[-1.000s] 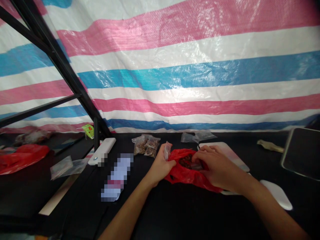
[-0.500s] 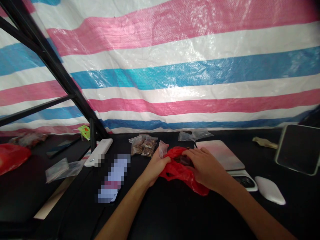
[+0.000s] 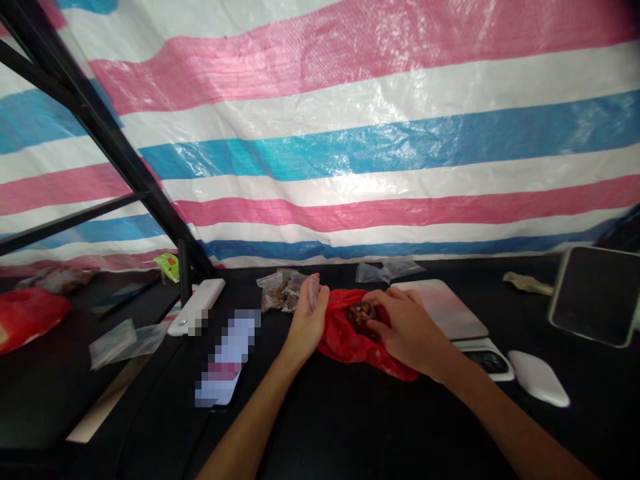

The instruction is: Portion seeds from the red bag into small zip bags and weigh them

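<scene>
My left hand is closed on a small clear plastic bag, which sticks up between thumb and fingers. Right beside it on the black table lies a crumpled red plastic bag, its mouth spread. Small brown dried pieces show inside; their exact kind is unclear. Reaching into that mouth from the right, my right hand has thumb and fingers curled on some of the pieces. Filled clear bags of similar brown bits sit just behind my left hand, partly hidden by it.
Flat clear bags lie at the back. On the right are a pinkish flat device, a phone, a white mouse and a framed dark panel. A white power strip and blurred phone lie left, near a black frame post.
My left hand has let go of the red bag's edge and turned upright with the clear bag. The red bag's mouth is wider, showing more brown pieces. My right hand stays in it.
</scene>
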Available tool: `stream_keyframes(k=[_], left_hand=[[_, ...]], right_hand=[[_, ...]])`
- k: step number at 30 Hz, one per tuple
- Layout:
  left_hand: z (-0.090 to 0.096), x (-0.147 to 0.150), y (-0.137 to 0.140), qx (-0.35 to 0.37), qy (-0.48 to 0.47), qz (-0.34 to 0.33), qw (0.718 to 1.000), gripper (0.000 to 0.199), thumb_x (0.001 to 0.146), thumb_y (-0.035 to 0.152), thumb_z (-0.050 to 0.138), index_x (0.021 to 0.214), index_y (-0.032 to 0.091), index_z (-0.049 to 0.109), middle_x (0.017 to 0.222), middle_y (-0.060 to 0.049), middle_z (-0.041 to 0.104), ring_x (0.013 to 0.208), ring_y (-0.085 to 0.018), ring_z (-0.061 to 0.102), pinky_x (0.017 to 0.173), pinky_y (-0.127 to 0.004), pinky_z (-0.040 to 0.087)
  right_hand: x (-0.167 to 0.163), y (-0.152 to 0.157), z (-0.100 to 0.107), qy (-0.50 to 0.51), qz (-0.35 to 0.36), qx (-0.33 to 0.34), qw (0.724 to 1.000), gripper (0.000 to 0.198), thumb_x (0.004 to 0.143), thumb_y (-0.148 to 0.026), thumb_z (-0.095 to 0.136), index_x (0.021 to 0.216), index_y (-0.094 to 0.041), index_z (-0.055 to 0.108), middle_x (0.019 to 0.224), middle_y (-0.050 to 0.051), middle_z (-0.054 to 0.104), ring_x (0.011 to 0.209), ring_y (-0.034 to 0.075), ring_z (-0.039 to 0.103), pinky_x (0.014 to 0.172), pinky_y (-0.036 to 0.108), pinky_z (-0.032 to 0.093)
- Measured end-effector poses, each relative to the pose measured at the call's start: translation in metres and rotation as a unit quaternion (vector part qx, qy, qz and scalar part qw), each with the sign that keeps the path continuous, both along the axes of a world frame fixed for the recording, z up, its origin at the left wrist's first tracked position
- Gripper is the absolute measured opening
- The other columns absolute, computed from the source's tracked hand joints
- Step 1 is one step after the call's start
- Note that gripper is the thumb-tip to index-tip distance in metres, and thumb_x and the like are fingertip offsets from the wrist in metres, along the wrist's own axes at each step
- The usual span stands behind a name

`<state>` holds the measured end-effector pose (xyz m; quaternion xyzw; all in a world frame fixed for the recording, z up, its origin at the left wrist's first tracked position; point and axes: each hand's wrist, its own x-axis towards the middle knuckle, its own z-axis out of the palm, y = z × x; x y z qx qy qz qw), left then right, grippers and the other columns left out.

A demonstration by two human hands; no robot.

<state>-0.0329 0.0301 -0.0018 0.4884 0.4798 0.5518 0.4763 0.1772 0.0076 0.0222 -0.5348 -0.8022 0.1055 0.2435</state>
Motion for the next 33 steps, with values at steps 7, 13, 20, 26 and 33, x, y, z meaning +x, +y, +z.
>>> stream_keyframes(k=[7,13,20,26,33], left_hand=[[-0.006,-0.008,-0.004,0.156,0.175,0.014,0.972,0.047,0.106,0.043,0.044,0.148,0.023,0.05,0.13,-0.011,0.062,0.125,-0.024,0.056,0.116,-0.042,0.037],[0.0,-0.008,-0.01,0.206,0.243,-0.049,0.947,0.047,0.097,0.03,0.06,0.144,0.029,0.057,0.121,-0.008,0.063,0.109,-0.023,0.059,0.103,-0.037,0.045],[0.004,-0.006,-0.014,0.207,0.302,-0.131,0.921,0.062,0.092,0.037,0.072,0.15,0.03,0.051,0.121,-0.007,0.064,0.113,-0.024,0.059,0.102,-0.037,0.047],[-0.005,-0.005,-0.011,0.182,0.309,-0.11,0.927,0.057,0.087,0.034,0.078,0.139,0.026,0.057,0.125,-0.007,0.065,0.114,-0.025,0.06,0.102,-0.038,0.046],[0.005,-0.001,-0.016,0.213,0.331,-0.111,0.913,0.045,0.08,0.037,0.085,0.119,0.023,0.067,0.111,-0.005,0.068,0.106,-0.025,0.059,0.093,-0.038,0.046]], right_hand=[[0.005,0.005,0.006,0.114,-0.015,0.065,0.991,0.031,0.093,-0.025,0.062,0.124,-0.03,0.068,0.121,0.006,0.072,0.118,0.03,0.056,0.106,0.052,0.042],[0.0,-0.001,0.009,0.181,0.004,0.071,0.981,0.041,0.095,-0.034,0.065,0.135,-0.027,0.06,0.123,0.008,0.068,0.118,0.028,0.058,0.105,0.048,0.047],[0.001,-0.004,0.011,0.095,0.099,0.117,0.984,0.031,0.1,-0.026,0.054,0.128,-0.03,0.068,0.124,0.01,0.064,0.119,0.028,0.057,0.104,0.046,0.048],[-0.005,-0.008,0.007,0.151,0.126,0.072,0.978,0.036,0.101,-0.022,0.054,0.135,-0.03,0.061,0.131,0.009,0.059,0.12,0.024,0.06,0.104,0.039,0.051],[-0.006,-0.004,0.001,0.166,0.145,0.095,0.971,0.036,0.102,-0.02,0.053,0.135,-0.032,0.061,0.13,0.008,0.059,0.12,0.021,0.061,0.104,0.037,0.052]])
